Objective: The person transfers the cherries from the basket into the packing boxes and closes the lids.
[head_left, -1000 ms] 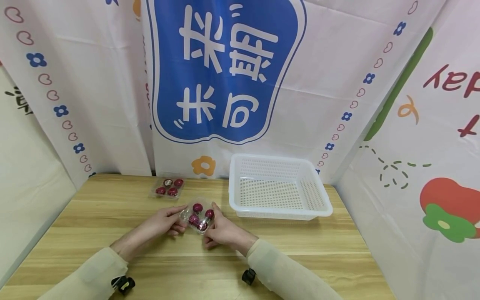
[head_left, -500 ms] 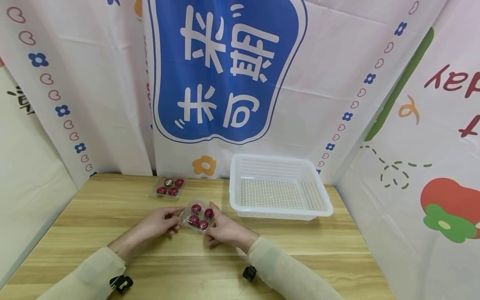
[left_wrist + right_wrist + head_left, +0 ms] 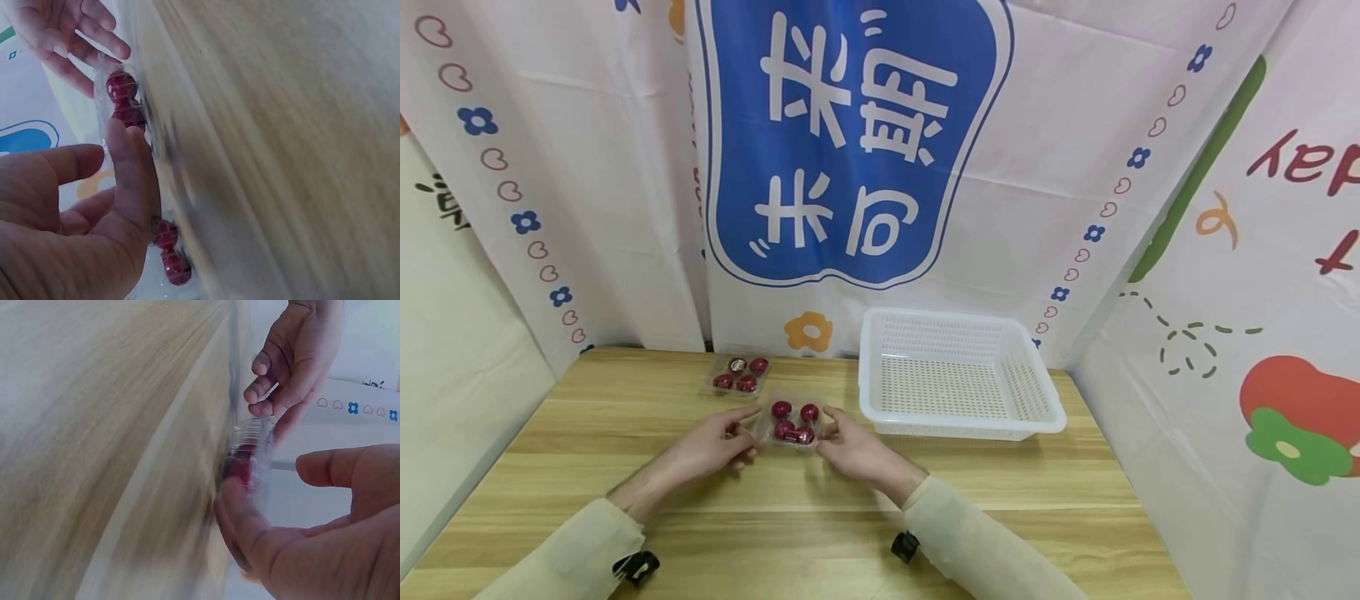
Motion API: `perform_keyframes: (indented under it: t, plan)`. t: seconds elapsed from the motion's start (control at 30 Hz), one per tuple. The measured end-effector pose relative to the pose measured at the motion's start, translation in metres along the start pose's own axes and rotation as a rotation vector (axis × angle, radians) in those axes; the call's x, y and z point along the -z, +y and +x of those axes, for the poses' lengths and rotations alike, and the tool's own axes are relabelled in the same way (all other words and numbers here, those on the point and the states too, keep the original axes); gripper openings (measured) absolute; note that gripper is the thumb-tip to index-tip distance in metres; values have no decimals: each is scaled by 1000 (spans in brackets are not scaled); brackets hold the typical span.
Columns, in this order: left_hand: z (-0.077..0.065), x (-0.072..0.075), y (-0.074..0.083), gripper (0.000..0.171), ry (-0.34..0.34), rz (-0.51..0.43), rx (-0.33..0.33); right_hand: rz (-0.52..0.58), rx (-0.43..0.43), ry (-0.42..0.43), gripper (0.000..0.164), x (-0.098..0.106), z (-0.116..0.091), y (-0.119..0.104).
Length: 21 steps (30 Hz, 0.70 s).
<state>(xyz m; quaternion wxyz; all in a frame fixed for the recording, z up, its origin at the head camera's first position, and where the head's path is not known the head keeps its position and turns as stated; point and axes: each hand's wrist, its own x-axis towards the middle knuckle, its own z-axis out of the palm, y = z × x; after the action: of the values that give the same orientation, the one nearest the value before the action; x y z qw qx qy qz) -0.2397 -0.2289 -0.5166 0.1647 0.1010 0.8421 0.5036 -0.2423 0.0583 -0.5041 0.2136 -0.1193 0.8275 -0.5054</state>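
Note:
A clear plastic box holding several shiny dark red balls lies flat on the wooden table, between my two hands. My left hand is at its left side; in the left wrist view the fingers lie along the box's side and the thumb stands apart. At the right side is my right hand. In the right wrist view its fingers touch the box's side, low by the table, with the thumb held away. A second clear box of red balls sits just behind, to the left.
A white perforated plastic basket stands at the back right of the wooden table. Behind the table hangs a printed white curtain, with more printed cloth on the right side.
The box of red balls, tilted and held between both hands before, has been turned straight and set flat on the table. Both hands have loosened, and the right thumb has lifted off.

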Motion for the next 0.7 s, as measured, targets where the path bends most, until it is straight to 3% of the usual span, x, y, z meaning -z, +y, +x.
perform_keyframes:
  t: [0.27,0.43,0.7]
  plan:
    - [-7,1,6,68,8,51,24,-163,86,3,82,5,-13,-9]
    - [-7,0,10,67,-5,98,33,-168,83,3,82,8,-16,-13]
    - [-6,3,7,67,3,100,47,-133,68,-31,77,7,-7,-10]
